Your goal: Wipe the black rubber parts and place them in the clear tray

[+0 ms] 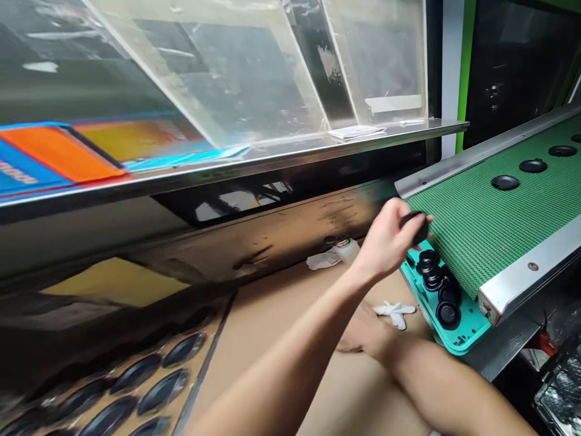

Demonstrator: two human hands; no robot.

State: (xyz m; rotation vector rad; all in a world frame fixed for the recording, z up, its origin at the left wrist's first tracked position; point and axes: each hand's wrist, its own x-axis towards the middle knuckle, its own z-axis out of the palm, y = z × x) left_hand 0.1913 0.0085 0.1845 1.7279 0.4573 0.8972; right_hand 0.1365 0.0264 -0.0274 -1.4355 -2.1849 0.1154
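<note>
My left hand (388, 239) is closed around a black round cap-like part (420, 230), held above the near left corner of a green conveyor belt (472, 233). Just below it, a teal tray (469, 339) holds several black round parts (448, 315) and sits against the belt's end. Lower down, my right hand (363, 327) is over the brown work surface (281, 309). My left forearm crosses in front of it and it is blurred, so its fingers cannot be made out.
Several black discs (505, 181) lie along the belt. White gloves or cloth scraps (394, 312) and a small whitish bottle (347, 249) rest on the work surface. Rows of black round parts (163, 387) lie at lower left. A metal shelf (290, 148) overhangs the back, carrying an orange-and-blue box (59, 154).
</note>
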